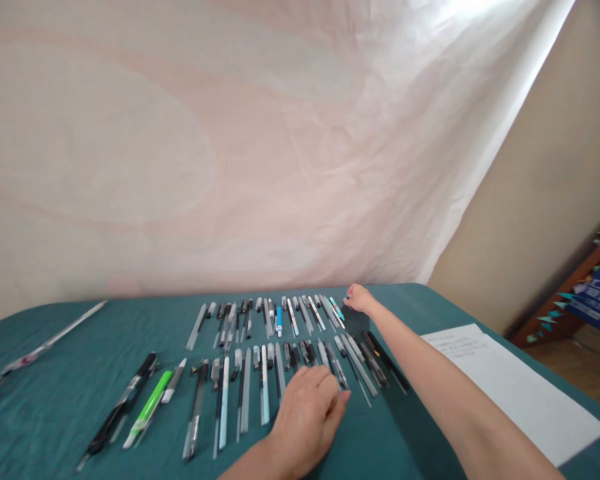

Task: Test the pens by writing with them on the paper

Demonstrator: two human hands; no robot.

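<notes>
My left hand rests on the table at the near edge of the front row of pen parts. Its fingers are curled in and no object shows in it; the fingertips are hidden. Farther off, my right hand reaches to the right end of the back row. Its fingers are pinched together, with something small and dark at the tips, too small to name. Just left of it lies a white and turquoise pen. Clear pen barrels, caps and refills lie in two rows, among them a blue pen piece.
On the left lie a green pen, a grey-white pen piece, a black pen and a long pale stick. White printed paper lies on the right of the green cloth. A pale curtain hangs behind the table.
</notes>
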